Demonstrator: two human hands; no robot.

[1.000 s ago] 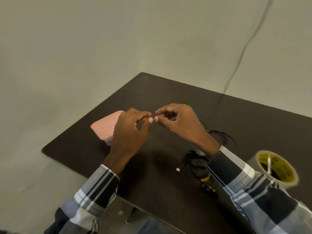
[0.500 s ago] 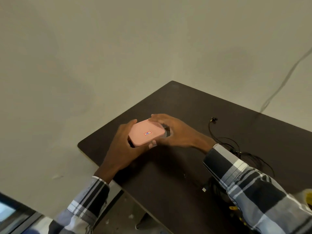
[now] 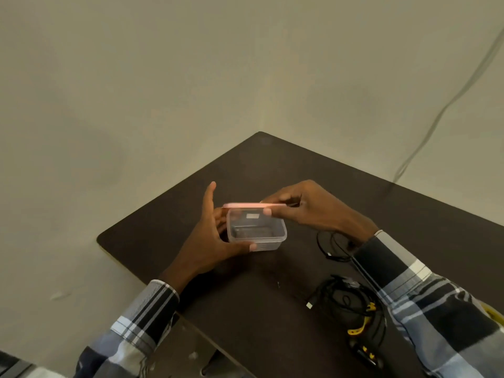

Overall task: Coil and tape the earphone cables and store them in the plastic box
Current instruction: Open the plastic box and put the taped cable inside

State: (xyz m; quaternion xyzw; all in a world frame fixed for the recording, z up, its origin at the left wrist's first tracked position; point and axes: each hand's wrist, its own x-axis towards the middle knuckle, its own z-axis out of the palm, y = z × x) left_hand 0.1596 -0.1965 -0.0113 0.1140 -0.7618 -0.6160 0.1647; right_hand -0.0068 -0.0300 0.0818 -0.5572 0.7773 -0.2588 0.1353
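A clear plastic box (image 3: 268, 242) stands on the dark table (image 3: 272, 165) near its left corner. My left hand (image 3: 212, 241) holds the box from the left, thumb along its front wall, index finger pointing up. My right hand (image 3: 313, 208) pinches the pink lid (image 3: 245, 205) by its right edge and holds it level just above the box. The box looks empty inside. A loose black earphone cable (image 3: 331, 248) lies under my right wrist. A bundle of black cables (image 3: 346, 301) with a white plug lies closer to me on the right.
Yellow-and-black items (image 3: 360, 328) lie by the cable bundle at the front right. A sliver of the yellow tape roll (image 3: 495, 313) shows at the right edge behind my sleeve. A thin wire (image 3: 436, 115) runs down the wall. The table's left corner edge is close to the box.
Both hands went from pinching something small to the closed pink-lidded box. Now the lid is off, lifted by my right hand, while my left hand steadies the box.
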